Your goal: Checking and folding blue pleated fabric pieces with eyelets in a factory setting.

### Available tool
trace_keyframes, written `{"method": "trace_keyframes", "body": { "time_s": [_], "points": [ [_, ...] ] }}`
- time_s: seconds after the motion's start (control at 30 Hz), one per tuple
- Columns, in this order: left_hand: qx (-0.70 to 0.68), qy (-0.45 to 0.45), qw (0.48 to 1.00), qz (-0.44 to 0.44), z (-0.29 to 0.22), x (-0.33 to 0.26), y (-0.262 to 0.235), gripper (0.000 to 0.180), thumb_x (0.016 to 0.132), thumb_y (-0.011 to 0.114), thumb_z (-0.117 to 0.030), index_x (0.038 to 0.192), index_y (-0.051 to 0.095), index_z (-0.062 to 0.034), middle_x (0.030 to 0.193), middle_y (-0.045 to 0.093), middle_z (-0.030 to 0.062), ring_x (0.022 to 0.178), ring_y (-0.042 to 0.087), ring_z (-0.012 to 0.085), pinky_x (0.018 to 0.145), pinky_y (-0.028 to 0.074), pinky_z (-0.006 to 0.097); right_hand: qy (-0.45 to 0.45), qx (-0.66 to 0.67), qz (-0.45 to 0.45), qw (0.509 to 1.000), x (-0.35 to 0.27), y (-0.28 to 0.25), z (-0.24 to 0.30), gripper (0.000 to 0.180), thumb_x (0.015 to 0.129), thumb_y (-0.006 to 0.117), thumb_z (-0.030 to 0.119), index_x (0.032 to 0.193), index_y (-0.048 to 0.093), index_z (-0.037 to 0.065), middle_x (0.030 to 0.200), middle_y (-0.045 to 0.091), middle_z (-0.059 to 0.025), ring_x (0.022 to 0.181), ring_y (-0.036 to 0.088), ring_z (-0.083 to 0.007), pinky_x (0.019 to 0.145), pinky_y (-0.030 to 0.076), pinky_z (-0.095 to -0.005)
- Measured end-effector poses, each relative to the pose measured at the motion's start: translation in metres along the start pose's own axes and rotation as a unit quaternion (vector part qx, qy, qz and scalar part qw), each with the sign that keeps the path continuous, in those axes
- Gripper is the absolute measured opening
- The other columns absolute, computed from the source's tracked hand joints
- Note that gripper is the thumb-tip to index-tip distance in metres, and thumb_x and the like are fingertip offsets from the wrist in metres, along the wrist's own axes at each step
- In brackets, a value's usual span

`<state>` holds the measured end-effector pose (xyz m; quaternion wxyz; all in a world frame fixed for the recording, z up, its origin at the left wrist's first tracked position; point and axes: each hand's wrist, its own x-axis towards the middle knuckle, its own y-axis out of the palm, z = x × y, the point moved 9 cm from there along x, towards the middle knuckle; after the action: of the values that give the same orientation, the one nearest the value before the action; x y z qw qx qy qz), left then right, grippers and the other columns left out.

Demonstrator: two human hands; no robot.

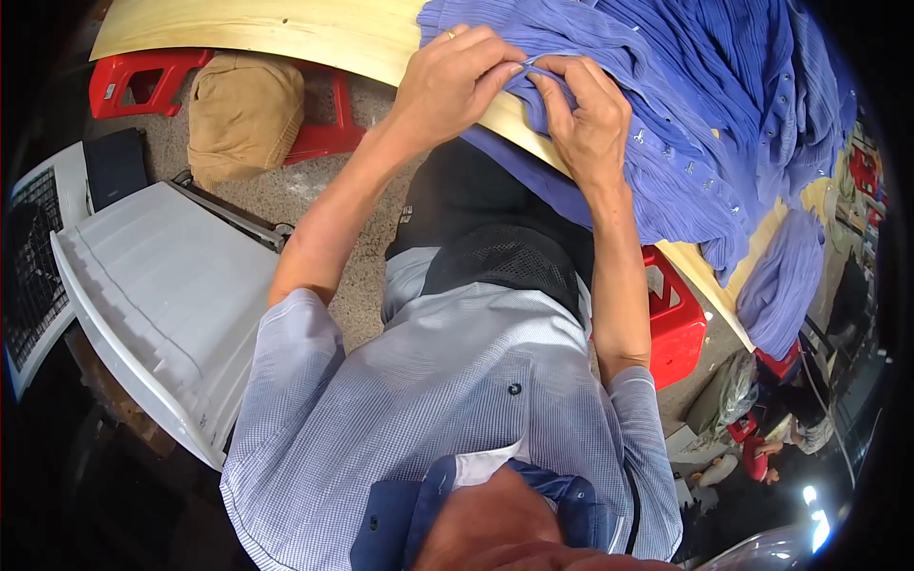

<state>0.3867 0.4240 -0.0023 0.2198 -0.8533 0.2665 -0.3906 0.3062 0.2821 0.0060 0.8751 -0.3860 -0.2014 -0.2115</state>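
Observation:
A violet-blue garment of crinkled, ribbed cloth lies spread over the table's edge, with small round fasteners along its placket. My left hand pinches a fold of it between thumb and forefinger, a ring on one finger. Right beside it, my right hand grips the same fold with thumb and bent forefinger. The fingertips of both hands almost meet there. Whether a small part sits between them is too fine to make out. Part of the cloth hangs below the edge, toward my lap.
The pale wooden table curves across the front. More darker blue garments lie heaped at its far right, and a violet bundle overhangs its right end. Left stand a tan cloth-covered stool and a grey plastic bin; a red stool is at right.

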Motion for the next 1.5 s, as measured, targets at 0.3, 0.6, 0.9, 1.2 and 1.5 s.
{"method": "trace_keyframes", "body": {
  "time_s": [0.3,0.6,0.9,1.2,1.5],
  "points": [
    [-0.004,-0.012,1.0,0.019,0.003,-0.002,0.0,0.01,0.098,0.079,-0.004,0.108,0.079,-0.0033,0.098,0.075,0.0099,0.088,0.069,0.0311,0.08,0.053,0.04,0.115,0.063,0.071,0.989,0.006,0.001,-0.004,0.013,0.093,0.084,0.011,0.101,0.08,0.002,0.098,0.08,-0.0125,0.089,0.077,-0.0352,0.083,0.059,-0.0408],
    [-0.016,0.005,1.0,0.023,0.001,-0.001,0.0,0.013,0.098,0.077,-0.003,0.11,0.079,-0.0039,0.095,0.073,0.0096,0.087,0.067,0.03,0.079,0.052,0.04,0.047,0.026,0.004,0.999,0.0,-0.001,-0.001,0.009,0.092,0.083,0.007,0.1,0.08,0.005,0.096,0.08,-0.0089,0.085,0.076,-0.0302,0.078,0.054,-0.0382],
    [0.127,0.097,0.983,0.09,-0.015,-0.014,-0.001,0.042,0.091,0.074,-0.003,0.13,0.081,-0.0162,0.102,0.068,0.0033,0.085,0.063,0.0263,0.079,0.053,0.039,-0.16,-0.14,-0.011,0.977,-0.018,-0.023,0.029,0.023,0.085,0.076,-0.001,0.105,0.078,0.011,0.098,0.076,0.0004,0.082,0.071,-0.0189,0.073,0.048,-0.035],
    [0.255,0.15,0.944,0.149,-0.044,-0.02,-0.015,0.051,0.089,0.078,-0.012,0.139,0.08,-0.021,0.103,0.068,-0.0004,0.088,0.063,0.0206,0.081,0.054,0.035,-0.081,-0.138,0.055,0.986,-0.036,-0.035,0.019,0.027,0.082,0.081,0.002,0.109,0.079,0.007,0.103,0.075,-0.0037,0.091,0.071,-0.0238,0.078,0.054,-0.0378],
    [0.095,0.05,0.988,0.109,-0.061,0.017,0.006,0.03,0.092,0.085,-0.01,0.122,0.079,-0.0089,0.101,0.067,0.0051,0.085,0.069,0.026,0.073,0.058,0.037,-0.113,-0.132,0.016,0.985,-0.037,-0.032,0.025,0.026,0.082,0.084,0.008,0.108,0.081,0.008,0.107,0.073,-0.0032,0.095,0.069,-0.0228,0.082,0.052,-0.0385]
  ]
}}
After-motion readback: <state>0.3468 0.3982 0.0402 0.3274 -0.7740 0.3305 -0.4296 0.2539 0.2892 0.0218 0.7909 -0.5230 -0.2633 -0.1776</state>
